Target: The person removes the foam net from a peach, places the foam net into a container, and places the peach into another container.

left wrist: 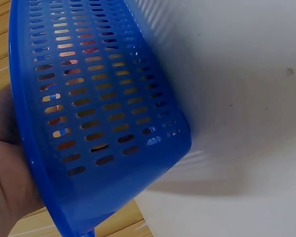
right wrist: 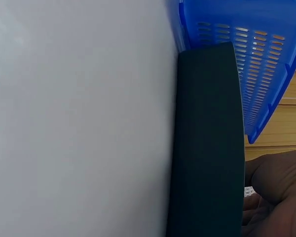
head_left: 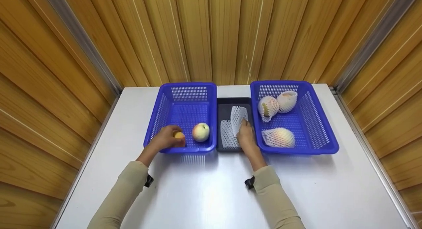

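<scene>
My left hand (head_left: pixel 168 136) reaches over the near left corner of the left blue basket (head_left: pixel 213 118) and grips an orange-red peach (head_left: pixel 179 139). To its right lies a pale yellow peach (head_left: pixel 201 132) with a red blush. Over the black tray (head_left: pixel 222 102), my right hand (head_left: pixel 246 134) pinches a white foam net sleeve (head_left: pixel 238 116). Another foam net sleeve (head_left: pixel 228 135) lies flat beneath it in the tray. In the left wrist view the basket wall (left wrist: pixel 103 182) hides the fingers; in the right wrist view the tray's side (right wrist: pixel 207 148) covers part of the right hand.
The right blue basket (head_left: pixel 329 136) holds net-wrapped fruits, two touching (head_left: pixel 268 107) at the back and one (head_left: pixel 279 137) near the front. Both baskets flank the tray on a white table (head_left: pixel 204 196). Wood-patterned walls (head_left: pixel 197 38) enclose the back and sides.
</scene>
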A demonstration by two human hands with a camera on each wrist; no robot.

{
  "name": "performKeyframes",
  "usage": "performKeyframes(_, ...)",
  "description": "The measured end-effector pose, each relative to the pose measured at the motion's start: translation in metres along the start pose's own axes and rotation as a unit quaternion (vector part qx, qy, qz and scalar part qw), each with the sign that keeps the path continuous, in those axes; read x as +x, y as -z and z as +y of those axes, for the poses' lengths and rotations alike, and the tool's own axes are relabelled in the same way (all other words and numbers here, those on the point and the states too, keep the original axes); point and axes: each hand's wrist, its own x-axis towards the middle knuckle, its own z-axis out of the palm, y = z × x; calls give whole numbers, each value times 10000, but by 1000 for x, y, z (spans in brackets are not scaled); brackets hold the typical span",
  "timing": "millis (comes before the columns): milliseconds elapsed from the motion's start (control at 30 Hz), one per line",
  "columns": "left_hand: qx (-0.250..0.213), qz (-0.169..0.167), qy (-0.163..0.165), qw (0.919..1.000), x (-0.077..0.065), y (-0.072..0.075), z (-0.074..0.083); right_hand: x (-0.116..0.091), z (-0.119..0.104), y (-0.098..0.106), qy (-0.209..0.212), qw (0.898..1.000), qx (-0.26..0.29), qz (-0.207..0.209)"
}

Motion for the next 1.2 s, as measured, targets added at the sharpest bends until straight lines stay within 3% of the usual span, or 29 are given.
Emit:
performKeyframes(233,53,-181,-118,9998,2,-3,4,-4,-6,1,753,9957,76,530)
performKeyframes(467,167,-169,-213,9995,3,-4,10,-2,-10,4,1028,9943,290,-30)
performKeyframes(633,68,-48,-121,9999,-2,-5,14,-9,-7,1,1304,9911,282,-16)
performKeyframes(833,179,375,-10,9991,-9,-12,24,-23,-9,5,1916,9807,348,152)
performKeyframes(1200,984,1370,-666,9834,-27,-20,50,-22,-13,54,2458,9681,411,256)
